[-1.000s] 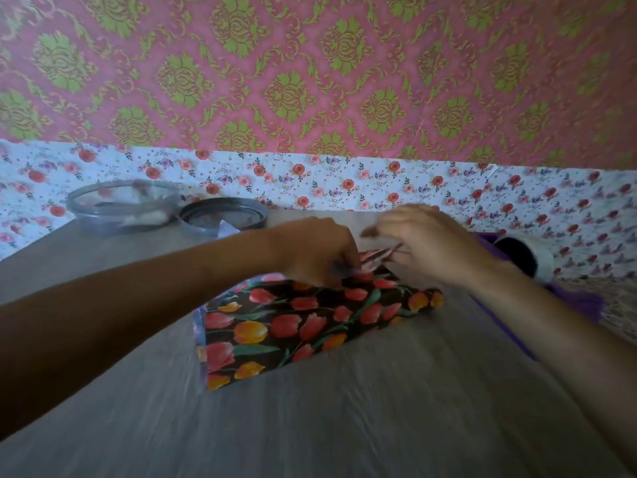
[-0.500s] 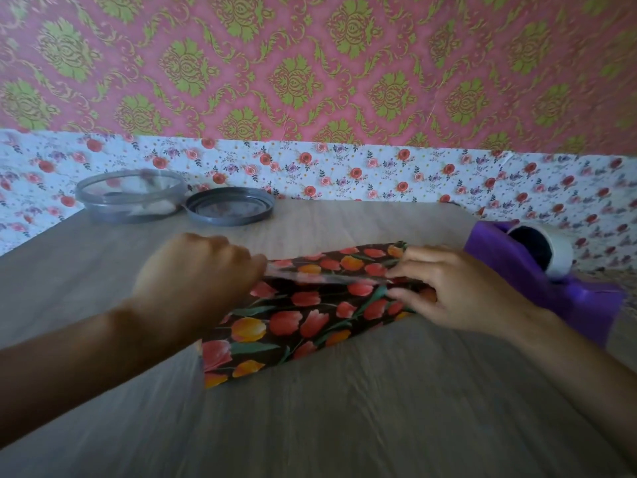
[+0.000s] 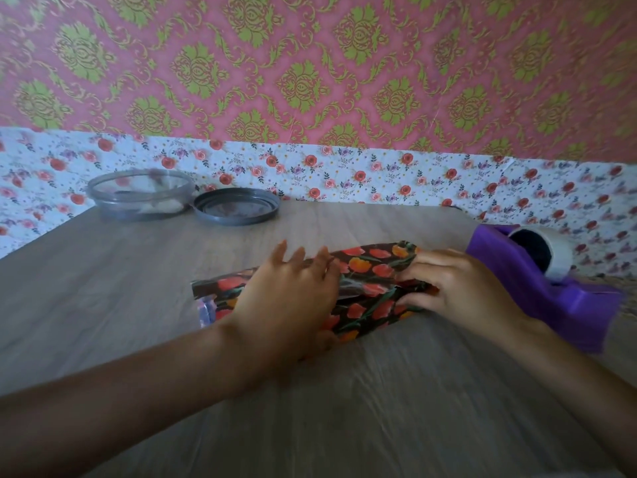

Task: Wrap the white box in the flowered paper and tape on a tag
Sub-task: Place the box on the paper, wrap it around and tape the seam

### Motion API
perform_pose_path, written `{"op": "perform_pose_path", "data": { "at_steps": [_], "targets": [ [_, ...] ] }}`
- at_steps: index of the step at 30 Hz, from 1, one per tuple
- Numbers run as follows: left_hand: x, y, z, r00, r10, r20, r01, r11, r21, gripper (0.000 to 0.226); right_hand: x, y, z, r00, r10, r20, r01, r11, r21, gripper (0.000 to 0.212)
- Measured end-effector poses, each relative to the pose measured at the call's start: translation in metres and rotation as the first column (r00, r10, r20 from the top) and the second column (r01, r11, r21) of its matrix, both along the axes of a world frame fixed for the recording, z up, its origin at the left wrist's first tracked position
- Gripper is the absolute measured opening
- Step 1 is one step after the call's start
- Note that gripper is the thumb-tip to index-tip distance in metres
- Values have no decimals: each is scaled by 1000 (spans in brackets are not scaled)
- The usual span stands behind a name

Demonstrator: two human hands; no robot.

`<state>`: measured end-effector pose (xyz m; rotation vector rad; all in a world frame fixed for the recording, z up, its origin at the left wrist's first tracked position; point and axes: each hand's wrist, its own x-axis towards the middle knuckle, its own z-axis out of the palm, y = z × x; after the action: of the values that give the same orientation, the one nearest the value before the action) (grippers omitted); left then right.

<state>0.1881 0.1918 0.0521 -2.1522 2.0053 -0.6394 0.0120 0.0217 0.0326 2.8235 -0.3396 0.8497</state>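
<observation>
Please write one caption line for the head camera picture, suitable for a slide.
Both hands, left hand and right hand, press the flowered paper around the box, beside a purple tape dispenser.

Clear tub (image 3: 139, 194), grey lid (image 3: 236, 205), wooden table (image 3: 344, 408)

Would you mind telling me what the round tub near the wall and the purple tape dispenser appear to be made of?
Round tub: probably clear plastic, glossy; the flowered backdrop shows through its wall. Purple tape dispenser: seemingly moulded plastic, smooth and opaque, with a soft sheen on its even-coloured body.
</observation>
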Motion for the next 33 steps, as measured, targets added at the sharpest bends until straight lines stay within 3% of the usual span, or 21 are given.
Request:
{"op": "perform_pose_path", "data": {
  "at_steps": [2,4,10,16,20,23,27,30,33],
  "targets": [
    [1,-12,1,999,-25,-36,25,1000,13,48,-2,1,3,1000,6,-24,-6,1000,-9,40],
    [9,-19,2,998,-53,-30,53,998,-22,33,-3,1,5,999,10,-48,-10,1000,13,37],
    [27,-34,1,993,-85,-76,88,995,37,44,-4,-1,12,999,-33,-27,38,978,205,15],
    [28,-32,-5,969,-174,-178,167,984,-55,61,-9,4,23,989,-72,128,68,997,35,24],
    [35,-33,-18,944,-248,-219,228,967,-114,62,-19,15,6,994,-46,100,52,997,-58,19],
    [38,-35,-27,935,-266,-233,234,960,-156,65,-24,20,-11,993,-80,91,90,990,-111,31],
    [45,-35,-38,917,-319,-238,271,938,-216,72,-23,22,-24,976,-97,197,127,981,-145,17],
    [52,-33,-46,847,-432,-310,349,891,-289,62,-20,23,-28,956,-93,277,121,989,-87,16],
    [62,-31,-55,802,-550,-232,466,820,-333,47,-18,24,-30,949,-92,300,112,992,-50,15]
  ]
}}
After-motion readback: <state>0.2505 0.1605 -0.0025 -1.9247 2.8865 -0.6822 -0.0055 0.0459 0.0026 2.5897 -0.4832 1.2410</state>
